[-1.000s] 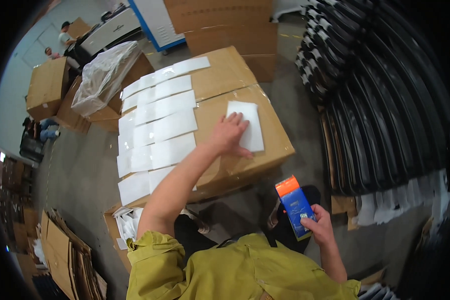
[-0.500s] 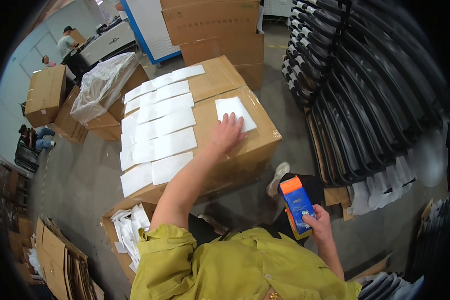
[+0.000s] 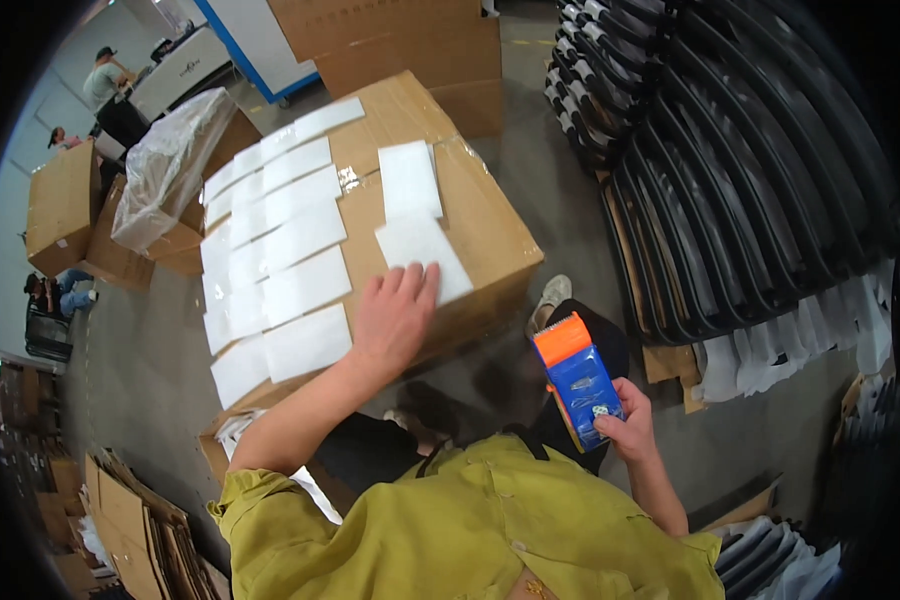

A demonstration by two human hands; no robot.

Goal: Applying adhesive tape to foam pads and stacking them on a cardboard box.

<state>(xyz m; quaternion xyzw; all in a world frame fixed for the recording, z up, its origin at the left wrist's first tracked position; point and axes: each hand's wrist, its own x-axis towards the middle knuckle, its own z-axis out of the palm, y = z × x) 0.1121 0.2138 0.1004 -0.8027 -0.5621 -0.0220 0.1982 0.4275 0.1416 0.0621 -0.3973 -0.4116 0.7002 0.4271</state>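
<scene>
Evidently, our left hand (image 3: 395, 312) rests unclenched fingers on the flat white rectangular sheet (image 3: 425, 252) atop the large brown cardboard box (image 3: 492, 232); we would do best pressing evenly, squaring the sheet's edges, while our right hand (image 3: 632, 425) grasps the blue-and-orange toothed dispenser (image 3: 582, 382).

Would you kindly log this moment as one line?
left hand: touching white rectangular sheet; right hand: holding blue-and-orange handheld device; sheet: atop brown cardboard box
</scene>
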